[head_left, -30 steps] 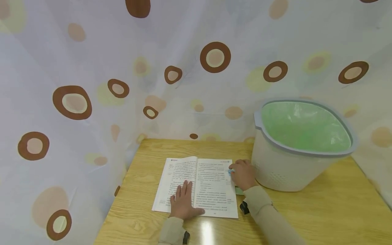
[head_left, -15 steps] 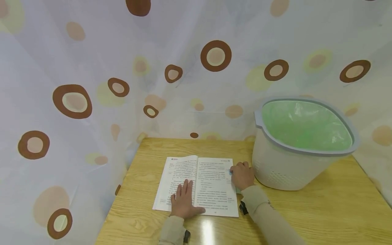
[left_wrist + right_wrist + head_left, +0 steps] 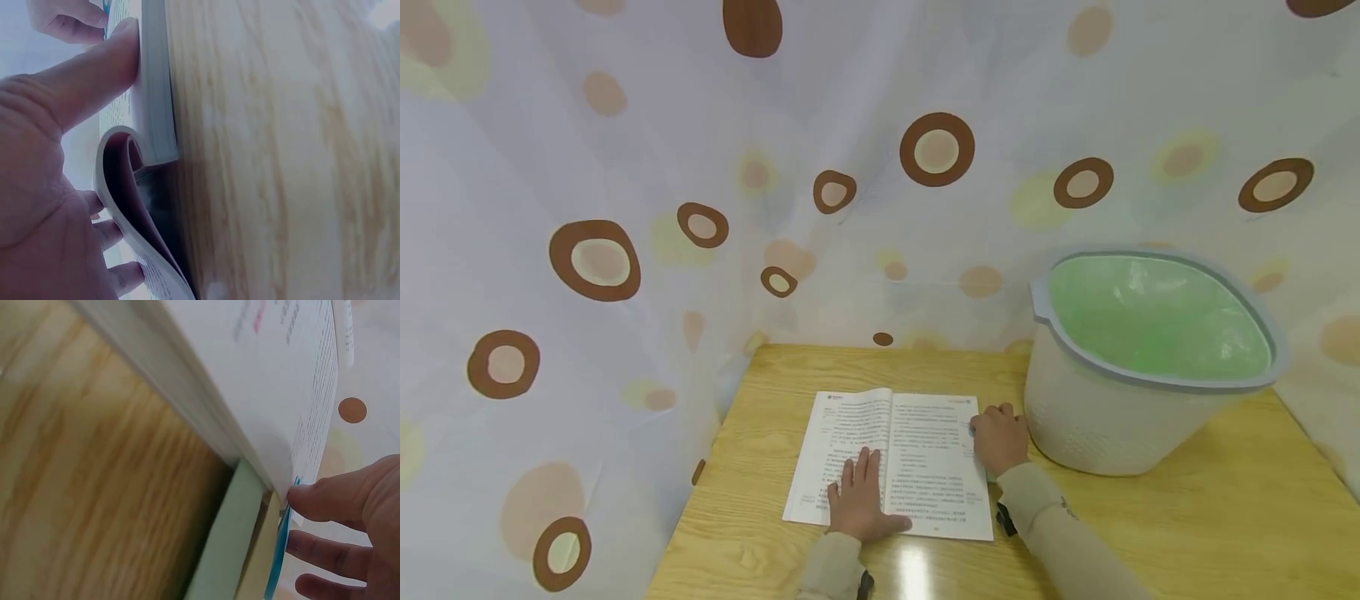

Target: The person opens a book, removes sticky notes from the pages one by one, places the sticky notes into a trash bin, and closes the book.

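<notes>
An open paperback book (image 3: 928, 454) with printed pages lies on the wooden table. My left hand (image 3: 859, 504) rests on its lower middle, fingers spread over the left page and thumb reaching across to the right page. In the left wrist view the left page bulges up in a curl near the spine. At the book's right edge, my right hand (image 3: 1003, 442) presses a blue sticky tab (image 3: 279, 562) with thumb and fingertips, all on the upper side. Green (image 3: 228, 544) and yellow (image 3: 258, 562) slips also jut from the pages under it.
A tall white plastic basket (image 3: 1097, 417) with a grey rim and green lining stands just right of the right hand. The wooden tabletop (image 3: 1210, 508) extends to the right and left. A dotted curtain (image 3: 865, 292) hangs behind and at the sides.
The blue tab, visible beside the right fingertips a second ago, is now mostly covered by them in the head view. The left hand keeps its place on the book; the head view shifts slightly.
</notes>
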Tool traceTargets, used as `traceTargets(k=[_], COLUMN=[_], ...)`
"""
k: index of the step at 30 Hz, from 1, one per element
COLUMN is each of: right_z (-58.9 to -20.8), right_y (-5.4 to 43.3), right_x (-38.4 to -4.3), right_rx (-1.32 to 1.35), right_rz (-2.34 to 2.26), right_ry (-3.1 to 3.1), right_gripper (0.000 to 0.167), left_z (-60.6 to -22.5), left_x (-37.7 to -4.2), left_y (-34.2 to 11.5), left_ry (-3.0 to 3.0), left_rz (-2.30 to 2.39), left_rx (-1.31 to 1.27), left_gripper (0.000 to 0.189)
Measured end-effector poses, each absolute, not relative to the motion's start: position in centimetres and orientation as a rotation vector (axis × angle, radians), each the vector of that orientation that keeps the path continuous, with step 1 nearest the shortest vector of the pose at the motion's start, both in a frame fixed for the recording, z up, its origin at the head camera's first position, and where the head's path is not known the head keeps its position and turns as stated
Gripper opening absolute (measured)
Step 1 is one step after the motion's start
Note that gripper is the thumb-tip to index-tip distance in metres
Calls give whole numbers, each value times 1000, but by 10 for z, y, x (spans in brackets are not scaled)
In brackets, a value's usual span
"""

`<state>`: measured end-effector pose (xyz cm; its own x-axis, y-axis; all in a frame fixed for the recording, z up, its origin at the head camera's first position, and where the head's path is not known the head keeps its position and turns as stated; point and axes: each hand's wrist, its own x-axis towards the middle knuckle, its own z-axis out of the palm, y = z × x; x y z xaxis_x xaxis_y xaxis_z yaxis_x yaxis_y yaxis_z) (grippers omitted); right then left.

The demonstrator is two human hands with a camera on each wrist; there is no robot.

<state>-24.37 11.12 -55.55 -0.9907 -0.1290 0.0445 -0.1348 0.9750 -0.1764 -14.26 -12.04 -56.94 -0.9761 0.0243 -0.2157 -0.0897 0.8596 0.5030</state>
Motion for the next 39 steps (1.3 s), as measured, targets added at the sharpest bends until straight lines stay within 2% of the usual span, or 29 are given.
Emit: traceTargets(k=[15,26,39], right_z=[-554,-557,-561], right_y=[116,117,118], right_x=[-250,-249,-254], right_rx=[262,263,225], right_rz=[318,364,378], right_ry=[-3104,-3081,-3085], right_gripper=[28,19,22], left_z=[-574,-572,-575], left_x=[-146,-142,-144], left_y=[-121,-122,-123], left_ry=[2825,2811,2812], left_rz=[775,805,792], left_rx=[-32,-28,-27], left_gripper=[118,117,117])
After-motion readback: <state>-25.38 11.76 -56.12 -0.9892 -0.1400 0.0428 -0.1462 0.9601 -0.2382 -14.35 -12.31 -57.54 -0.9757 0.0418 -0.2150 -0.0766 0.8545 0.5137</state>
